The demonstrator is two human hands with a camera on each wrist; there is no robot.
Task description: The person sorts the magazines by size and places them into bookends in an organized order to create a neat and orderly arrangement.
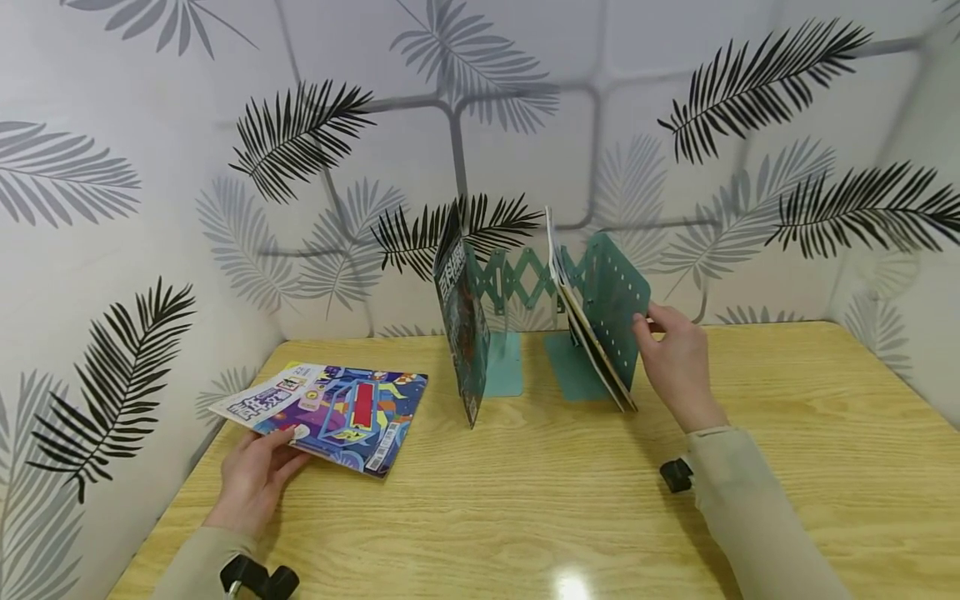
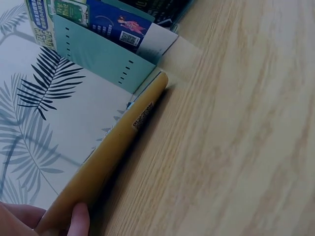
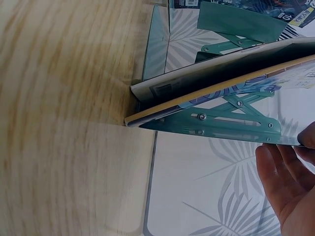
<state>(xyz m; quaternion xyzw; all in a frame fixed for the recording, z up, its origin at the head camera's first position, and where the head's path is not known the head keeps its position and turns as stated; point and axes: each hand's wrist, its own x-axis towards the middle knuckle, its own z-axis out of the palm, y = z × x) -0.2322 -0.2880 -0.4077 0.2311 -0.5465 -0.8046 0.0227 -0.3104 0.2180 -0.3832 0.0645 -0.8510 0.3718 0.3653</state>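
A colourful magazine [image 1: 337,417] with a purple and blue cover is tilted at the left of the table. My left hand [image 1: 253,479] pinches its near left edge, thumb on the cover; its brown back [image 2: 118,132] shows in the left wrist view. At the back stands a green metal folding bookend [image 1: 622,292] with crossed lattice arms. My right hand [image 1: 678,358] pinches the outer edge of its perforated right plate, also seen in the right wrist view [image 3: 285,182]. Thin magazines [image 1: 588,337] lean against that plate's inner side. A dark-covered magazine [image 1: 463,333] stands at the left plate.
The wood-grain table [image 1: 480,500] meets a wall covering [image 1: 525,158] with leaf prints just behind the bookend. Black camera mounts [image 1: 258,577] sit at both wrists. Between the bookend's two plates there is a gap crossed by the lattice.
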